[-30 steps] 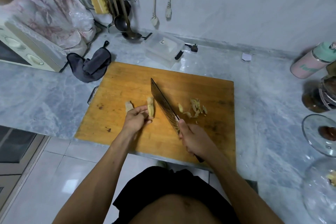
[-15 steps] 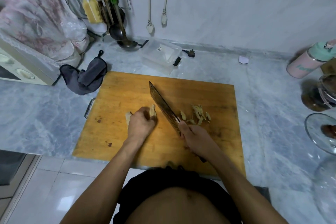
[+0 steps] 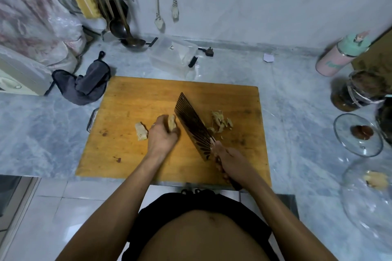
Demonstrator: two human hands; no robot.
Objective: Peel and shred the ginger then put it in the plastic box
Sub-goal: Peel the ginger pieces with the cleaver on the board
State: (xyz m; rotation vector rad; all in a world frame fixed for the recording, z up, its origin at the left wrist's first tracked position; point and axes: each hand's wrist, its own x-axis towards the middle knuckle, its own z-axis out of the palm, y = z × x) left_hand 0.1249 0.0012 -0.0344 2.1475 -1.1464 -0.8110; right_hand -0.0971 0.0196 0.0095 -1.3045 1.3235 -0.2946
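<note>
**Inspector:** You are working mid-task, at the peeling and trimming stage. Your left hand (image 3: 163, 135) is curling round a ginger piece (image 3: 171, 122) and propping it on the wooden cutting board (image 3: 135, 95). Your right hand (image 3: 230, 160) is wrapping closed round the handle of the cleaver (image 3: 194, 126), whose blade is standing just right of the held piece, tilted.

**Operator:** Where is the rest of the ginger lying?

**Inspector:** A second ginger chunk (image 3: 141, 131) is resting on the board just left of your left hand. A heap of trimmings (image 3: 220, 122) is sitting right of the blade. Whether those are peelings or usable slices, I cannot tell. The plastic box (image 3: 172, 55) is waiting beyond the far edge of the board, and I am seeing no ginger in it.

**Operator:** What is the next move calling for?

**Inspector:** In my judgement, no shredding is under way yet. You are needing to bring the edge down against the held piece with your fingertips tucked back, since they are sitting close to the blade. Steadying the piece flat would be reducing the risk of a slip.
</note>
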